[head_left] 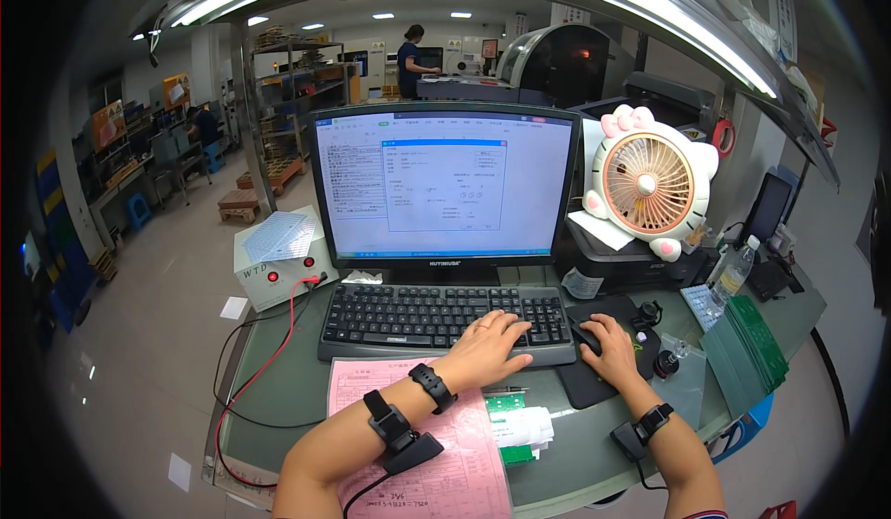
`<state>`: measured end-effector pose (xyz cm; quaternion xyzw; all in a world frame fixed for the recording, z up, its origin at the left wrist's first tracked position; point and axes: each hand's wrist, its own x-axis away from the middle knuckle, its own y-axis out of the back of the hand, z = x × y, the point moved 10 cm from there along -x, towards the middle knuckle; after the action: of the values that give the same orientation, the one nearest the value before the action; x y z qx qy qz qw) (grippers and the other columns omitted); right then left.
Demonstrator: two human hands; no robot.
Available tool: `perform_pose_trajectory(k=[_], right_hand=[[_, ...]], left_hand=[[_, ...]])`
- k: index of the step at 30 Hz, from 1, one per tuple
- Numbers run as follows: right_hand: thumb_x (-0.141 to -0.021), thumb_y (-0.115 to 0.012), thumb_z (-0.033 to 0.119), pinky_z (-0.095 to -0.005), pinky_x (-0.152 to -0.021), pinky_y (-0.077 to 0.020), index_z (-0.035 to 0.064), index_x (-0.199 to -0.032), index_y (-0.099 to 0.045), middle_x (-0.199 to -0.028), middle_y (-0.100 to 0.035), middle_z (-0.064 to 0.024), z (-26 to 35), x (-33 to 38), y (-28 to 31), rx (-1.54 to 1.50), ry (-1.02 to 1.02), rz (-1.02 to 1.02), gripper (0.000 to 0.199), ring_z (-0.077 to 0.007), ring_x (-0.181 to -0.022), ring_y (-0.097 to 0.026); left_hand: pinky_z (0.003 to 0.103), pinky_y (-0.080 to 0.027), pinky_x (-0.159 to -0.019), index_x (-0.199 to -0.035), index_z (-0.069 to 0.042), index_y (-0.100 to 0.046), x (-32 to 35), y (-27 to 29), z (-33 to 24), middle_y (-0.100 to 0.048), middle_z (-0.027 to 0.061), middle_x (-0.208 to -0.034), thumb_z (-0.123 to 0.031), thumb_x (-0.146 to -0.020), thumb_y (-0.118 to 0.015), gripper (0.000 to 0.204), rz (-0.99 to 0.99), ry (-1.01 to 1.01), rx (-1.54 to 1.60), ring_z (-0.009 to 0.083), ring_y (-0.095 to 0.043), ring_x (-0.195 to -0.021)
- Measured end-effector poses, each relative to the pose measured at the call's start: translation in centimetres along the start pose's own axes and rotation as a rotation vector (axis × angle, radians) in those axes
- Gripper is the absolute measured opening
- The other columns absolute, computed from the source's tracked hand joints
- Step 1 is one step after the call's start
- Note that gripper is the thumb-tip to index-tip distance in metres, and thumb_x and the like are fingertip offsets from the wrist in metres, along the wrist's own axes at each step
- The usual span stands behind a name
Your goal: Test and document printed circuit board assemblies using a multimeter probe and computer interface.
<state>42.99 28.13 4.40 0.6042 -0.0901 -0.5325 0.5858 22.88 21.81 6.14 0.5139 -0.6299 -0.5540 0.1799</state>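
My left hand lies palm down over the right part of a black keyboard, its fingers stretched out above the arrow and number keys. A watch with a black strap is on that wrist. My right hand rests over a black computer mouse, fingers curved round it, on a black mouse pad. Behind the keyboard stands a monitor with a dialog window over a spreadsheet. Under my left forearm lies a pink paper form. Beside it are a green circuit board and white paper slips.
A white box with red buttons and trailing cables stands left. Right are a cat-shaped fan on a black printer, a bottle and stacked green boards. A person stands by machines far back.
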Motion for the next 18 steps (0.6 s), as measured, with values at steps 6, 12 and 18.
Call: perform_pose_trajectory(k=[6,12,18], right_hand=[[-0.074,-0.07,0.023,-0.0429,-0.095,-0.0409,0.0153,-0.114,-0.061,-0.126,-0.052,-0.0098,-0.3,0.4,0.6,0.025,0.01,-0.036,0.042,-0.0312,-0.115,-0.052],[-0.075,-0.069,0.025,-0.0437,-0.095,-0.0414,0.0155,-0.117,-0.059,-0.13,-0.05,-0.0097,-0.3,-0.3,0.1,0.013,-0.004,-0.006,0.043,-0.0312,-0.119,-0.049],[-0.076,-0.069,0.026,-0.0444,-0.097,-0.0403,0.0169,-0.116,-0.06,-0.129,-0.05,-0.008,-0.9,0.1,0.0,0.004,-0.021,-0.008,0.042,-0.0303,-0.119,-0.049]], left_hand=[[0.046,-0.033,-0.108,-0.129,-0.001,-0.049,-0.8,0.5,0.3,-0.048,0.0203,-0.133,-0.033,-0.087,-0.059,0.054,-0.051,-0.027,-0.029,0.0377,-0.039,-0.129],[0.048,-0.033,-0.108,-0.131,-0.008,-0.051,-1.3,0.6,3.0,-0.044,0.0213,-0.137,-0.039,-0.085,-0.06,0.056,-0.009,0.024,-0.169,0.0398,-0.036,-0.131],[0.051,-0.028,-0.11,-0.134,-0.025,-0.051,-2.6,-1.6,2.0,-0.041,0.0219,-0.14,-0.051,-0.086,-0.057,0.055,0.122,-0.009,-0.232,0.0419,-0.031,-0.135]])
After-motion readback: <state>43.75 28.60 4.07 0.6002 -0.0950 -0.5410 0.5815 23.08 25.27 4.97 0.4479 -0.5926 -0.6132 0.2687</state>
